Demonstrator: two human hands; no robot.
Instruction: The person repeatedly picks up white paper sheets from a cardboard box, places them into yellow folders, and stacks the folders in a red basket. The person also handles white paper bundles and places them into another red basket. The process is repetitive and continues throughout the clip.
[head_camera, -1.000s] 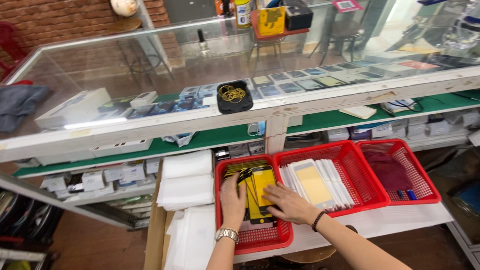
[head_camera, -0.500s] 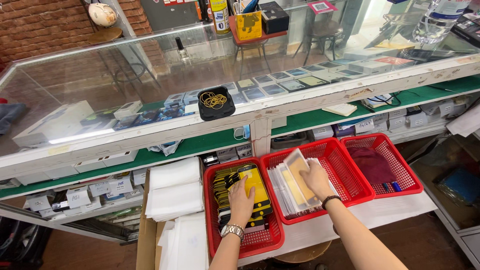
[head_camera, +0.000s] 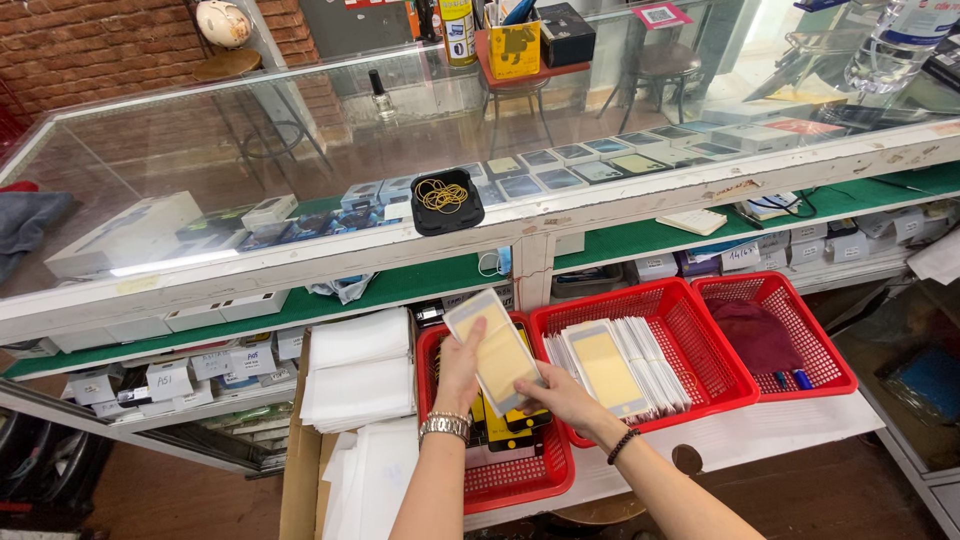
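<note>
Pinching a clear-sleeved yellow card (head_camera: 497, 350) between both grips, left hand (head_camera: 459, 372), right hand (head_camera: 556, 392), above red basket (head_camera: 520, 478)

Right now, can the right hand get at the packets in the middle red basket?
Probably yes. The right hand sits at the near rim of the middle red basket, whose packets lie uncovered. But its grip is shared with the left hand on a flat packet.

Open above red baskets (head_camera: 690, 300) — glass counter (head_camera: 300, 140) edge overhead, paper stack (head_camera: 358, 365) left
</note>
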